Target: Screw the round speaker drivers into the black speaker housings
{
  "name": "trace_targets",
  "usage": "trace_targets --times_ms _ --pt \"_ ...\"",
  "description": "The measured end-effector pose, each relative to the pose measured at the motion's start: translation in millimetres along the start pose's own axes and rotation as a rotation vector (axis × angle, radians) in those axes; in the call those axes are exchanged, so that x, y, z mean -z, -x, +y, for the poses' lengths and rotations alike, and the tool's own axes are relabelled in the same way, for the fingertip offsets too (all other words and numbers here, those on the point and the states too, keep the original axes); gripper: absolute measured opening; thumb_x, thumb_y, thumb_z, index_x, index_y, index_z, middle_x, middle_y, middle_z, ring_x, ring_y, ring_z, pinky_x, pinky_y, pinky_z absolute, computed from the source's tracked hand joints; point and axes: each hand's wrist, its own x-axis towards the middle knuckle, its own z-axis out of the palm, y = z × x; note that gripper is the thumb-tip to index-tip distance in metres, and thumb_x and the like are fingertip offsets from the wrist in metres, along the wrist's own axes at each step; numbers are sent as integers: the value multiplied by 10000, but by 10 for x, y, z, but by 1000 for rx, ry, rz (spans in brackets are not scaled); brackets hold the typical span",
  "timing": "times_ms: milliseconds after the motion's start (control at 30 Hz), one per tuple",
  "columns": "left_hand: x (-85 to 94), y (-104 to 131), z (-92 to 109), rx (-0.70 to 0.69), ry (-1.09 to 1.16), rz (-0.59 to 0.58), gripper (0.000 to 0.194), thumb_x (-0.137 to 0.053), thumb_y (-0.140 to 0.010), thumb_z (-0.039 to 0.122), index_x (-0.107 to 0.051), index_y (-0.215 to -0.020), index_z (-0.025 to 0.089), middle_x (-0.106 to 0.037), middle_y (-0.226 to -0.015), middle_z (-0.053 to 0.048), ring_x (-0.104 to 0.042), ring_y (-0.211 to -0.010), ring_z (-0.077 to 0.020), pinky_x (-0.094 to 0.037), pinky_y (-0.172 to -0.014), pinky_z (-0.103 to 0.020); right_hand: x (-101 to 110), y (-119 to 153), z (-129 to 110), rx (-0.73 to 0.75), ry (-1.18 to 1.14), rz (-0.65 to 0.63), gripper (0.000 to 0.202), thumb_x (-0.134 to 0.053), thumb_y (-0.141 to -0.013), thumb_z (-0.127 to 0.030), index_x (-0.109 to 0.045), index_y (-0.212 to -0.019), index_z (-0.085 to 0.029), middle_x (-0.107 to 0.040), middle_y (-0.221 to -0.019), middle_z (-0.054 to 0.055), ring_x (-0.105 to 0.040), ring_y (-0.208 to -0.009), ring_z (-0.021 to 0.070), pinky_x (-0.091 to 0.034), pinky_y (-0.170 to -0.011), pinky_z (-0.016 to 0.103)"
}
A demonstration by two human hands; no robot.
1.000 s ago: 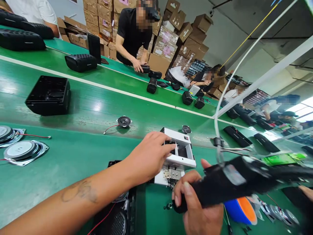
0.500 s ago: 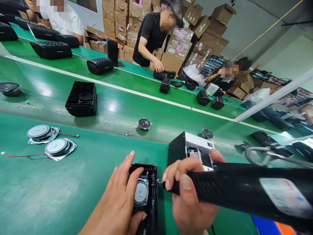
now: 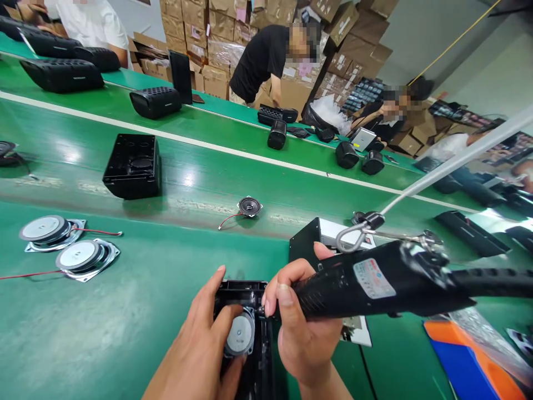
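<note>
My left hand (image 3: 200, 339) is closed over the left side of a black speaker housing (image 3: 267, 361), with thumb and index finger against a round speaker driver (image 3: 240, 333) inside it. The driver lies magnet side up. My right hand (image 3: 308, 341) grips a black electric screwdriver (image 3: 333, 289) tilted down to the left. Its tip is at the driver's upper right corner, partly covered by my fingers, so I cannot tell whether a screw is there. The screwdriver's rear end hangs from a metal hook (image 3: 353, 238).
Two larger speaker drivers (image 3: 80, 256) with red wires lie at left. A black-and-white box (image 3: 306, 239) stands behind my right hand. The green belt (image 3: 200, 166) carries an open housing (image 3: 133, 169) and a small speaker (image 3: 250, 206). Blue-and-orange material (image 3: 458, 355) lies at right. Co-workers (image 3: 264, 61) stand across.
The screwdriver tip has moved left, from outside the housing's right edge to the driver's corner. Its rear has swung into view. My left hand stays on the driver. The view has shifted slightly.
</note>
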Motion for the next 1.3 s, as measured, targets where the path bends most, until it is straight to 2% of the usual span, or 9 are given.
trace_targets --times_ms 267,400,500,667,767,933,1200,1300 --pt "9 -1 -15 6 22 -4 478 -602 -953 103 -634 -1385 307 -226 -1907 -129 -496 -1669 -431 -639 -1208 -618 -3 48 89 -11 71 8 559 -682 -1161 -318 -400 -1643 -323 -616 -910 -39 -595 -625 168 -550 -602 335" --pt "-16 5 -20 30 53 -25 504 -585 -966 101 -626 -1426 301 -149 -1935 -113 -485 -1680 -414 -653 -1196 -559 25 60 123 -24 80 -31 546 -689 -1139 -310 -413 -1610 -313 -621 -903 -25 -650 -701 197 -546 -594 325" --pt "-32 9 -14 43 59 -24 477 -573 -989 124 -645 -1429 295 -97 -1952 -82 -495 -1675 -407 -669 -1174 -518 34 61 142 -35 55 -43 496 -689 -1137 -306 -435 -1563 -313 -609 -902 -32 -641 -699 185 -531 -588 304" --pt "-29 1 13 27 42 16 480 -543 -1030 110 -651 -1447 322 -150 -1945 -80 -574 -1619 -398 -663 -1182 -542 61 107 182 -55 -11 -63 402 -711 -1135 -308 -474 -1461 -321 -585 -892 -50 -575 -636 155 -536 -605 301" --pt "-23 0 21 16 33 10 486 -561 -1032 112 -621 -1470 315 -158 -1940 -109 -574 -1618 -404 -660 -1186 -549 108 170 238 -88 -28 -74 422 -728 -1125 -312 -476 -1463 -337 -605 -921 -37 -568 -643 164 -554 -622 321" --pt "-36 10 12 27 36 10 475 -565 -1042 147 -612 -1478 328 -135 -1948 -61 -557 -1635 -376 -654 -1198 -510 154 240 325 -122 -23 -89 492 -760 -1096 -302 -484 -1496 -384 -637 -965 -24 -570 -633 177 -534 -582 336" --pt "-43 12 36 55 61 14 423 -576 -1050 202 -672 -1444 323 -160 -1953 -46 -624 -1576 -380 -670 -1171 -484 98 214 296 -76 -58 -96 433 -724 -1114 -260 -480 -1463 -333 -604 -971 -25 -564 -654 147 -526 -581 292" --pt "-24 3 -11 87 35 -3 375 -551 -1075 252 -688 -1417 323 -134 -1950 -57 -577 -1615 -395 -689 -1136 -487 38 206 300 -39 -45 -85 457 -724 -1102 -243 -473 -1478 -313 -596 -942 -33 -571 -637 147 -537 -569 292"
